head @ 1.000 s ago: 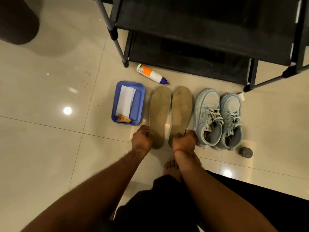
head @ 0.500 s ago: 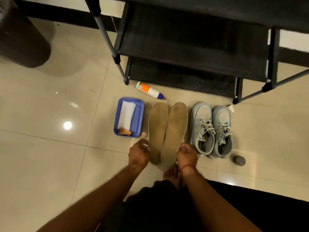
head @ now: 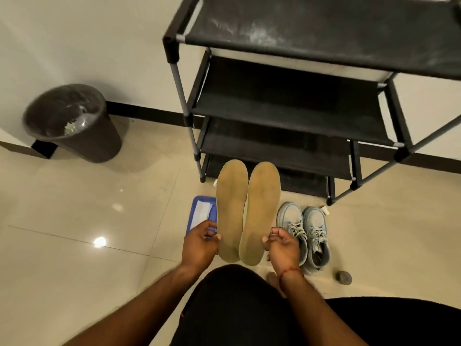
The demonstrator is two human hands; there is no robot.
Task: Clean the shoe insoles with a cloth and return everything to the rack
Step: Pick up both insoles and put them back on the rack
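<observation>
Head view | your left hand (head: 199,245) pinches the left tan flat insole (head: 230,208) by its heel, right hand (head: 283,248) grips the right tan flat insole (head: 262,211) likewise, side by side | pale-blue lace-up sneakers (head: 304,231) beside them | black fabric-shelved rack (head: 287,108) beyond.

Left hand (head: 199,245) and right hand (head: 283,248) each pinch an insole (head: 230,208).

Bare forearms (head: 149,303), thin red thread (head: 290,271) round R wrist, blk clothing (head: 232,308) over lap, bare foot (head: 272,277).

Head-worn view, looking steeply down, near floor (head: 74,258), rack (head: 287,106) ahead
</observation>
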